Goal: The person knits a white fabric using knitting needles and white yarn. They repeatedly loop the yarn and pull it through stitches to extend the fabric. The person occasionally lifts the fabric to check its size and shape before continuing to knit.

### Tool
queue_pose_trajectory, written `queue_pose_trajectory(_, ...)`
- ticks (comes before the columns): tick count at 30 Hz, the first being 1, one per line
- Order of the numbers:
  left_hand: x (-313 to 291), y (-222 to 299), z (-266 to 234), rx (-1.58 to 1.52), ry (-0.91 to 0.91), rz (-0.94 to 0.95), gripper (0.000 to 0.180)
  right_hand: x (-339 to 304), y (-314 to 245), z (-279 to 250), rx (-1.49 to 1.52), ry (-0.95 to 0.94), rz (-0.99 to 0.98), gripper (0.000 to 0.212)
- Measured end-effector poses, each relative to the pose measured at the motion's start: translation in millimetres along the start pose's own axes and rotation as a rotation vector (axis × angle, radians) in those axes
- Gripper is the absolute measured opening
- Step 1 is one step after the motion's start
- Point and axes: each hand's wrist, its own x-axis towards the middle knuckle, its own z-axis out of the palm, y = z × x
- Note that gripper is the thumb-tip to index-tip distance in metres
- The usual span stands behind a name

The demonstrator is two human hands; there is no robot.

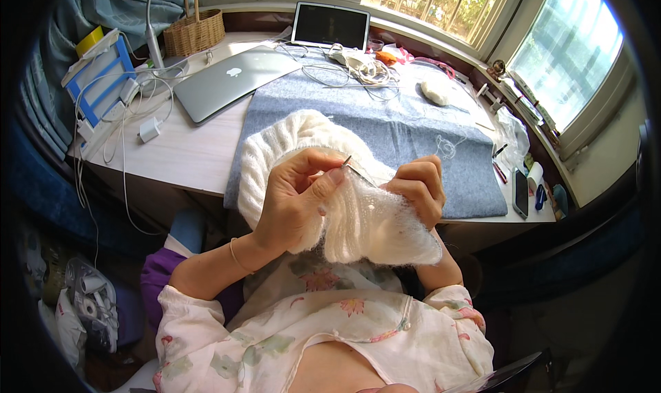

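A fluffy white piece of knitting (365, 221) hangs between my two hands above the desk's near edge. My left hand (297, 193) is closed on its upper left part, thumb and forefinger pinched close to the tip of a dark knitting needle (358, 170). Closed fingers of my right hand (418, 190) grip the knitting's upper right part, by the needle's other visible end. Behind my hands, a larger ribbed bulk of white knitting (303, 130) rests on the blue-grey mat (454, 179). Whether both pieces join is hidden by my left hand.
A closed silver laptop (234, 81) lies at left, near cables and a white charger (149, 129). A tablet (330, 26) stands at the back beside a wicker basket (195, 33). A phone (520, 193) and pens lie at right. A white computer mouse (436, 92) sits on the mat.
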Motion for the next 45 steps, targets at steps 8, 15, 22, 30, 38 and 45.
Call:
queue_pose_trajectory(8, -5, -6, 3, 0.056, -0.129, -0.109, 0.007, 13, 5, 5, 0.496, -0.459, 0.327, 0.051)
queue_pose_trajectory(15, -1, 0, 6, 0.045, -0.035, -0.027, 0.011, 5, 1, -7, -0.018, -0.084, 0.050, 0.030)
queue_pose_trajectory(22, -2, 2, 0, 0.051, -0.045, -0.018, 0.014, 1, 4, -5, 0.120, -0.125, -0.010, 0.030)
queue_pose_trajectory(30, 0, 0, -2, 0.080, -0.033, -0.141, 0.015, 3, 11, -4, 0.001, -0.100, 0.006, 0.017)
queue_pose_trajectory(38, -5, -10, -3, 0.256, -0.222, -0.213, 0.013, 15, 5, -2, 0.426, -0.413, 0.146, 0.051)
queue_pose_trajectory(45, 1, 14, 1, 0.210, -0.222, -0.074, 0.016, 6, 7, -12, 0.012, 0.011, -0.021, 0.031)
